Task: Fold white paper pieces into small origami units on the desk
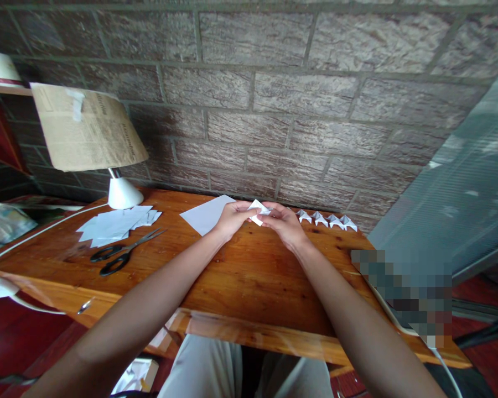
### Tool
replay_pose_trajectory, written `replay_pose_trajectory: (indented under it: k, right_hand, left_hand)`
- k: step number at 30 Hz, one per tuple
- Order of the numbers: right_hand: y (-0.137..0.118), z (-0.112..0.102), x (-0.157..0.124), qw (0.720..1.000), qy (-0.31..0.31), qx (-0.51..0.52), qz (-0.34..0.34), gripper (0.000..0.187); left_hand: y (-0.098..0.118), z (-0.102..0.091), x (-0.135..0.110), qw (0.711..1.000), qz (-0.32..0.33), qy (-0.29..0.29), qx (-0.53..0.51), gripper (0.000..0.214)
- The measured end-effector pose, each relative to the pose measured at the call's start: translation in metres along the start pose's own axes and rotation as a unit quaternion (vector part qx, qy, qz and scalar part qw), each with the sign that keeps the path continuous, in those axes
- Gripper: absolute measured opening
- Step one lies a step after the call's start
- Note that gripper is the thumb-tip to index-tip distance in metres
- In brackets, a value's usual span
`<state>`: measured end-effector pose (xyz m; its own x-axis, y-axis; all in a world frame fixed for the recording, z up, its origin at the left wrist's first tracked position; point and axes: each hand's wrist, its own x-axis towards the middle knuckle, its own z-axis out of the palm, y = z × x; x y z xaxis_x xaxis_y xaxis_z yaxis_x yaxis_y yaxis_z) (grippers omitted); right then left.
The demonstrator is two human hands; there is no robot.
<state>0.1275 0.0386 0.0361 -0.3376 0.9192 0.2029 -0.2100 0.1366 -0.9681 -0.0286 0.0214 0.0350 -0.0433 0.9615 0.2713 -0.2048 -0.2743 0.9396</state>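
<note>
Between both hands, above the wooden desk (249, 276), is a small piece of folded white paper (256, 212). My left hand (232, 216) pinches its left side, thumb on the near face. On the right side, my right hand (284, 221) grips it with thumb and fingers. Several folded white paper pieces (319, 219) stand in a row to the right of my right hand. A larger white sheet (203, 215) lies flat behind my left wrist, partly hidden by it.
At the left lie a pile of cut white papers (116, 225) and black-handled scissors (122, 255). A lamp (124, 193) with a paper shade stands behind them. A white cable (37, 229) crosses the left end. A brick wall (240, 127) borders the back; a blurred-out device (398, 298) lies right.
</note>
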Motion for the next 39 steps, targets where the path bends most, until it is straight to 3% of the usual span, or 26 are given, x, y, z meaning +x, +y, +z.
replay_pose_trajectory:
  k: [9,13,22,27,30,39]
  right_hand:
    - [-0.004,0.002,-0.001,0.999,-0.03,0.034,0.013,0.045]
    - [-0.005,0.003,-0.002,0.998,-0.057,0.031,0.008,0.045]
    - [-0.007,0.003,-0.003,0.997,-0.074,0.03,0.014,0.046]
    - [-0.005,0.005,-0.003,0.997,-0.077,0.007,-0.003,0.044]
    - [-0.003,0.005,-0.002,0.997,-0.078,-0.006,-0.005,0.043]
    - [-0.009,-0.002,-0.002,1.0,-0.012,0.015,0.001,0.035]
  left_hand:
    - [0.001,-0.007,0.003,0.986,-0.114,-0.038,-0.114,0.035]
    - [0.002,-0.009,0.004,0.983,-0.126,-0.054,-0.121,0.035]
    - [0.0,-0.013,0.005,0.992,-0.057,-0.092,-0.063,0.037]
    - [0.002,-0.004,0.001,0.997,0.044,-0.05,0.034,0.038]
    - [0.0,-0.001,0.0,0.995,0.064,-0.039,0.06,0.039]
    - [-0.001,-0.011,0.005,0.989,-0.077,-0.111,-0.068,0.04]
